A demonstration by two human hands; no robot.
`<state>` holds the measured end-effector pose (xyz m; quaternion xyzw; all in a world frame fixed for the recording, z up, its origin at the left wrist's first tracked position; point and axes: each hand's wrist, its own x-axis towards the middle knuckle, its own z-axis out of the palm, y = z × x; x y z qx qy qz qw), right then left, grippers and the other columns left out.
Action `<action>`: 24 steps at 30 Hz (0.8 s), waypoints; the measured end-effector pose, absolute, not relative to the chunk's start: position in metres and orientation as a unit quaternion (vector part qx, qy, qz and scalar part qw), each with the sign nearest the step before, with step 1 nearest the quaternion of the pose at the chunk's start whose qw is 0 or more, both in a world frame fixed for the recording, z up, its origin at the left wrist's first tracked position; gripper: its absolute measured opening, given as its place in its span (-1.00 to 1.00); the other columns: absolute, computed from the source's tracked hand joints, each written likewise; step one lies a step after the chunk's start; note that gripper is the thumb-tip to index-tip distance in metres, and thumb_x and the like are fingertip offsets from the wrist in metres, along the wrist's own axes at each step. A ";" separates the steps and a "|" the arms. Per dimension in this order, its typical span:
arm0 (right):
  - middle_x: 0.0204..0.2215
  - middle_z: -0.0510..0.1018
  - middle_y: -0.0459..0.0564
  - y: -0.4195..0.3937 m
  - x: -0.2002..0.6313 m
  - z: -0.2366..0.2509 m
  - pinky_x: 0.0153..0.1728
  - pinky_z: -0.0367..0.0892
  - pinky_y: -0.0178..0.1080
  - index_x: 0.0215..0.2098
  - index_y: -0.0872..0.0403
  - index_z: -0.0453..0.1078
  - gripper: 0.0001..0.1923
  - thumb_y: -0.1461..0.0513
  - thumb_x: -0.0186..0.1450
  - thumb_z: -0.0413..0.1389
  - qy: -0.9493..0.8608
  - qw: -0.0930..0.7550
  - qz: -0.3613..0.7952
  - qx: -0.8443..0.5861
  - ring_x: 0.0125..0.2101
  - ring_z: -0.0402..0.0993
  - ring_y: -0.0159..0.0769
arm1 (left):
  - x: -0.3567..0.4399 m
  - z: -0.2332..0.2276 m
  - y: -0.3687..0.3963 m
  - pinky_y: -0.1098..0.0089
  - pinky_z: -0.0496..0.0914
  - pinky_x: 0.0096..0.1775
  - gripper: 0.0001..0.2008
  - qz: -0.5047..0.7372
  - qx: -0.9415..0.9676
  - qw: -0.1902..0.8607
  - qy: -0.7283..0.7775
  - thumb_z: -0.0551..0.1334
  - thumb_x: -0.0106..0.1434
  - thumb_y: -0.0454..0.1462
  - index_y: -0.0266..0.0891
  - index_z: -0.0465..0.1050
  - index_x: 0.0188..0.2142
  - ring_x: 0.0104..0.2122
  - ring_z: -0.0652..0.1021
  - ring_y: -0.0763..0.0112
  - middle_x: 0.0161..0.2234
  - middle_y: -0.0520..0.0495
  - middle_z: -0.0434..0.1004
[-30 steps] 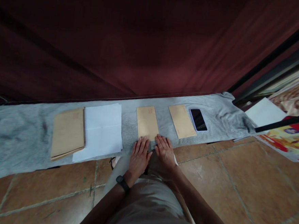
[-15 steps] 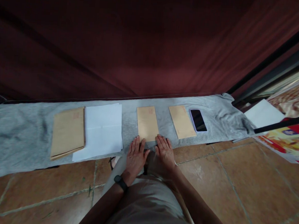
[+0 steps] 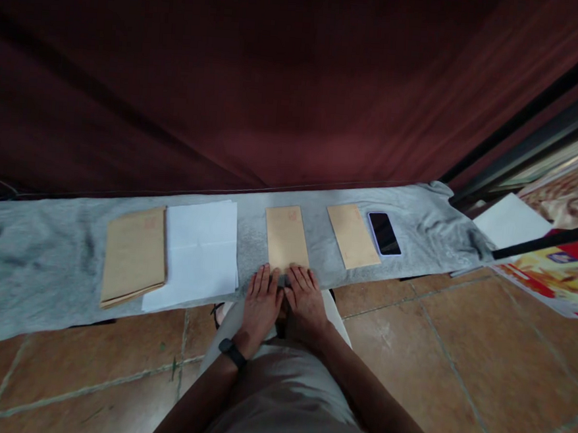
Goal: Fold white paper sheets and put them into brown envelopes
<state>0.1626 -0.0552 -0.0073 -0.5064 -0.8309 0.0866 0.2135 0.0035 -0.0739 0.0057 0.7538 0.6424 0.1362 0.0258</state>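
Middle brown envelope (image 3: 286, 237) is lying flat on the grey cloth (image 3: 38, 258), w/ its near short edge right at my fingertips. Both my hands are flat, palms down, side by side at that edge. Left hand (image 3: 260, 303) has its fingers (image 3: 265, 278) straight and close together, tips touching or just short of the envelope's near left corner, can't tell which. Right hand (image 3: 305, 300) same deal, fingers (image 3: 298, 276) laid out flat, tips on or at the near right corner. Neither hand is gripping anything, just pressing down on cloth/envelope. Thumbs nearly meet btw the two hands. Black watch (image 3: 232, 352) on my left wrist.

Going outward: to the right of that envelope, apart from it, there's a second brown envelope (image 3: 351, 235), slightly angled, and just beside that a phone (image 3: 383, 233), screen dark, face up. To the left, a stack of white paper (image 3: 200, 253), and touching its left edge a bigger pile of brown envelopes (image 3: 134, 255). All of it sits on the grey cloth, which is spread over the tiled floor (image 3: 457, 360). Dark red curtain (image 3: 259, 82) hangs behind. Far right, off the cloth, another white sheet (image 3: 509, 220) next to some colourful printed stuff (image 3: 557, 275).
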 end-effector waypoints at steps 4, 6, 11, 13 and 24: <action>0.36 0.29 0.07 -0.054 0.163 -0.006 0.39 0.01 0.04 0.39 0.10 0.18 -0.50 0.16 0.53 -0.12 -0.823 0.214 0.091 -0.518 0.36 0.16 -0.15 | -0.002 0.013 -0.068 0.00 0.32 0.22 -0.56 0.153 0.750 0.053 0.641 0.01 0.45 -0.21 -0.26 0.39 0.22 0.27 0.37 0.02 0.29 -0.30 0.35; 0.35 0.30 0.07 -0.054 0.165 -0.007 0.39 0.01 0.04 0.39 0.10 0.19 -0.50 0.17 0.53 -0.12 -0.818 0.212 0.089 -0.527 0.35 0.17 -0.15 | -0.003 0.017 -0.063 0.03 0.38 0.16 -0.59 0.175 0.740 0.073 0.646 0.02 0.44 -0.24 -0.24 0.41 0.19 0.18 0.44 0.04 0.22 -0.27 0.43; 0.35 0.30 0.11 -0.053 0.168 -0.012 0.38 0.03 0.07 0.42 0.12 0.12 -0.47 0.20 0.52 -0.10 -0.815 0.211 0.071 -0.535 0.35 0.18 -0.12 | 0.001 0.018 -0.042 0.15 0.46 0.05 -0.54 0.254 0.672 0.121 0.685 0.11 0.36 -0.30 -0.31 0.34 0.23 -0.02 0.55 0.12 -0.02 -0.27 0.56; 0.35 0.30 0.09 -0.054 0.167 -0.014 0.38 0.03 0.06 0.42 0.12 0.12 -0.46 0.21 0.51 -0.10 -0.814 0.214 0.064 -0.537 0.35 0.18 -0.13 | 0.003 0.016 -0.033 0.20 0.49 -0.02 -0.49 0.269 0.636 0.145 0.709 0.16 0.32 -0.29 -0.32 0.31 0.25 -0.09 0.58 0.17 -0.09 -0.23 0.58; 0.35 0.31 0.08 -0.054 0.165 -0.011 0.38 0.00 0.03 0.39 0.15 0.16 -0.50 0.21 0.53 -0.09 -0.812 0.221 0.057 -0.537 0.35 0.17 -0.15 | -0.004 0.032 -0.001 0.38 0.36 -0.31 -0.64 0.160 0.520 0.309 0.780 0.31 0.28 -0.15 -0.26 0.41 0.00 -0.26 0.64 0.24 -0.26 -0.13 0.66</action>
